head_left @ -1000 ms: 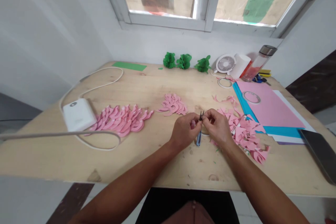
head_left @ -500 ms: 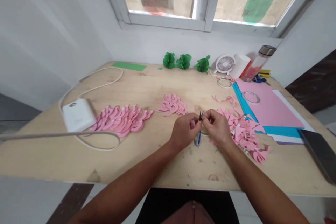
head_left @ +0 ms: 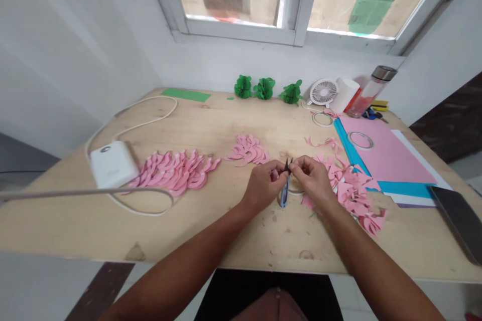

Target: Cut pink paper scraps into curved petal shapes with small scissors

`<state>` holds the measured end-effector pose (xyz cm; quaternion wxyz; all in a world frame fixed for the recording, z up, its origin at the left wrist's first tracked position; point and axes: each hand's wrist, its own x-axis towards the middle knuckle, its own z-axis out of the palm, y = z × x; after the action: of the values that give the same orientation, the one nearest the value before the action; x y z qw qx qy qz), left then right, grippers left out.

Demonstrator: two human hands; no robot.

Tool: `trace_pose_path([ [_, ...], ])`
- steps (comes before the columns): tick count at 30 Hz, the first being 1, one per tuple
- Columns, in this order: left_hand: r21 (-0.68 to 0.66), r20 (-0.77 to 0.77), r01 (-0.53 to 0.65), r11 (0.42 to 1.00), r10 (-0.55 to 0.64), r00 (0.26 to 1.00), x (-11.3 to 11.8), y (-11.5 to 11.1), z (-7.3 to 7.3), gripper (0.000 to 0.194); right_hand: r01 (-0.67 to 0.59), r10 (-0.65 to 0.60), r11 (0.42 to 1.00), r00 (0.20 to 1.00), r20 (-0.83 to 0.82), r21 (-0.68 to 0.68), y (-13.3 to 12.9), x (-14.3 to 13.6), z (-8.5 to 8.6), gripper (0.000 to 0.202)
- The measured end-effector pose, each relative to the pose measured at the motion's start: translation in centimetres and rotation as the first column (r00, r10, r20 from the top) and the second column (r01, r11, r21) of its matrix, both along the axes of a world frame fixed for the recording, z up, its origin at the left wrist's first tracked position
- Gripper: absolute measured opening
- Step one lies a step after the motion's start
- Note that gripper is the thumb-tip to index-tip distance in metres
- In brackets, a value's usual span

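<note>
My left hand is closed, with a bit of pink paper showing between its fingers. My right hand is pinched close beside it, the fingertips of both hands nearly meeting; what the right fingers hold is too small to make out. Between the hands are thread snips with a blue handle and dark, parted blades pointing away from me. Whether the snips rest on the table or are touched by the fingers, I cannot tell. A roll of tape shows partly behind my right hand.
Pink curved paper pieces lie in a large overlapping pile and a smaller pile. Pink scraps spread at right, near stacked coloured sheets and a phone. A white power bank trails a cable. Green paper shapes stand behind.
Both hands stay in nearly the same place, with small finger shifts. The snips' handle has shifted slightly, and their blades look wider apart.
</note>
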<state>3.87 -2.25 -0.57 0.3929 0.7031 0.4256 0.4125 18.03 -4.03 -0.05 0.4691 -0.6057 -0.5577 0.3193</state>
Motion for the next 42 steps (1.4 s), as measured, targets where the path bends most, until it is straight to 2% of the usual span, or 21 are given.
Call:
trace_pose_path([
  [11, 0.008, -0.043, -0.009, 1.000, 0.010, 0.999, 0.1, -0.1, 0.0, 0.011, 0.033, -0.031, 0.998, 0.998, 0.046, -0.047, 0.2, 0.1, -0.4, 0.011],
  [20, -0.034, 0.004, -0.003, 0.999, 0.003, 1.000, 0.1, -0.2, 0.3, 0.011, 0.014, -0.012, 0.999, 0.999, 0.034, -0.031, 0.1, 0.1, -0.1, 0.007],
  [25, -0.136, 0.132, 0.014, 0.991, 0.004, 0.991, 0.0, 0.0, 0.4, 0.012, -0.005, 0.004, 1.000, 0.999, -0.039, -0.014, -0.1, 0.1, 0.0, 0.007],
  [29, -0.280, 0.258, 0.048, 0.959, 0.027, 0.966, -0.1, 0.4, 0.7, 0.012, -0.050, 0.045, 0.998, 0.980, -0.192, -0.026, 0.0, 0.0, 0.1, 0.010],
  [33, -0.348, 0.311, 0.066, 0.935, 0.049, 0.949, 0.0, 0.4, 1.1, 0.011, -0.094, 0.071, 0.994, 0.945, -0.321, -0.056, 0.0, -0.2, 0.2, 0.016],
  [42, -0.463, 0.370, 0.091, 0.882, 0.099, 0.924, 0.1, 0.1, 1.7, 0.014, -0.130, 0.097, 0.989, 0.928, -0.359, -0.068, 0.1, -0.1, 0.2, 0.019],
])
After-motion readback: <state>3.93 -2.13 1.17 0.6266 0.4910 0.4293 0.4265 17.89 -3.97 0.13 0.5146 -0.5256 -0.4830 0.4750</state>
